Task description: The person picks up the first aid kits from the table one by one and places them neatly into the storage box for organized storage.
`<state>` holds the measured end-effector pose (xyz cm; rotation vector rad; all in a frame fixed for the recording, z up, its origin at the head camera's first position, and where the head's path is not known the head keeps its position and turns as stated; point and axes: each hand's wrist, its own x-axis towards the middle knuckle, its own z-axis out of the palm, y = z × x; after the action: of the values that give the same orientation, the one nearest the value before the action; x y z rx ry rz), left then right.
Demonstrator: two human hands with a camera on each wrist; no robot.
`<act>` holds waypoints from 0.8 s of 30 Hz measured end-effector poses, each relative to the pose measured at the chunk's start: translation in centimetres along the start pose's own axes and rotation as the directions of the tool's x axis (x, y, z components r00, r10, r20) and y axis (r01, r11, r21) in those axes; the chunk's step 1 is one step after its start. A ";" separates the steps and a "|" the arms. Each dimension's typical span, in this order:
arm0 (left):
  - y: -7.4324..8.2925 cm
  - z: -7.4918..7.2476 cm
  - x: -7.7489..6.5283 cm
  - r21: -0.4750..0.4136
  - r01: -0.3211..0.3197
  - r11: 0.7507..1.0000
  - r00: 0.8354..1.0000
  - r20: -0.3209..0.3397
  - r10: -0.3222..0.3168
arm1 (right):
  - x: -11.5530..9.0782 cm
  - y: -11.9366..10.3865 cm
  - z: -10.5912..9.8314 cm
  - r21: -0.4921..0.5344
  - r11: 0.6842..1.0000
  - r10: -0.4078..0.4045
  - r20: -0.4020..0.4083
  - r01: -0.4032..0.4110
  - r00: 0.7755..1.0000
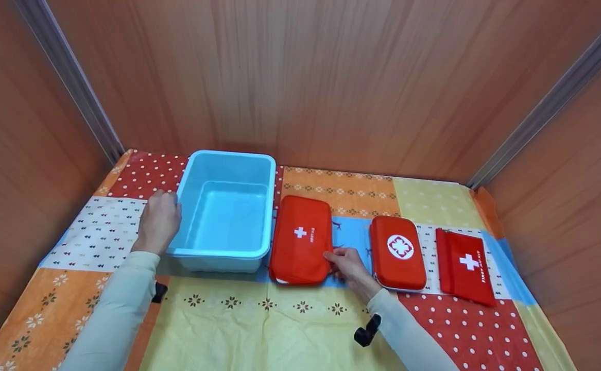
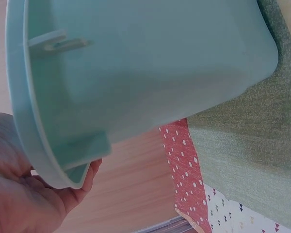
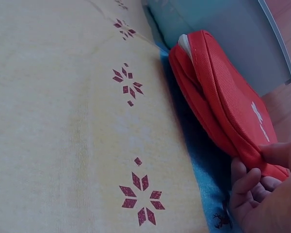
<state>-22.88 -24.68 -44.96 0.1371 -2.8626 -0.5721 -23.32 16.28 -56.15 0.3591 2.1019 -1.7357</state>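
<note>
A light blue plastic tub (image 1: 230,211) stands at the left of the table. My left hand (image 1: 160,219) grips its left rim; in the left wrist view the fingers (image 2: 89,177) hook under the rim's edge. Close to the tub's right side lies a large red first aid pouch (image 1: 303,257) with a white cross. With thumb on top and fingers below, my right hand (image 1: 349,268) pinches the pouch's right edge near its lower corner. The right wrist view shows the pouch's zipped side (image 3: 203,73) tilted up beside the tub wall.
Right of my right hand lies a red hard case (image 1: 390,270) with a round white emblem. Farther right is a flat red first aid kit pouch (image 1: 460,283). A patchwork cloth (image 1: 218,330) covers the table, and wood-patterned panels (image 1: 331,93) enclose the back and sides.
</note>
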 end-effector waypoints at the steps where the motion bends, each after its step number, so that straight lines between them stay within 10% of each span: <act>1: 0.0 0.0 0.0 0.003 -0.003 1.000 1.000 0.001 0.003 | 0.0 0.0 0.0 0.010 1.000 -0.006 0.006 0.006 1.000; 24: 0.0 -0.5 0.0 -0.011 0.042 0.999 0.997 0.068 -0.041 | 0.0 -0.1 -0.8 0.215 0.972 -0.105 0.020 0.099 0.994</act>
<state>-22.78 -24.92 -44.49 0.1784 -2.9276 -0.6142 -23.44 17.02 -55.90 0.2858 1.9477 -2.0213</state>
